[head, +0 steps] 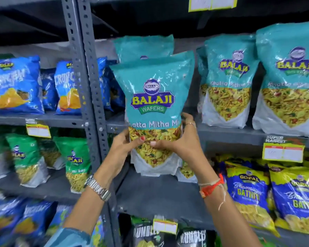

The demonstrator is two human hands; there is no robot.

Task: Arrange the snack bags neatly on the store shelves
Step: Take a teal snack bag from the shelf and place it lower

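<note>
I hold a teal Balaji Khatta Mitha Mix bag (152, 97) upright in front of the grey shelf (230, 133). My left hand (122, 150) grips its lower left side, thumb on the clear window. My right hand (178, 139) grips the lower right side, fingers wrapped behind. A second teal bag (143, 48) stands right behind it. Two more of the same bags (227, 82) (289, 81) stand upright on the shelf to the right.
A perforated grey upright post (88, 82) stands left of the held bag. Blue chip bags (16, 84) and green bags (75, 161) fill the left bay. Blue-yellow Gopal bags (248, 191) sit lower right; a bare shelf board (159, 191) lies under my hands. Price tags (283, 152) hang on edges.
</note>
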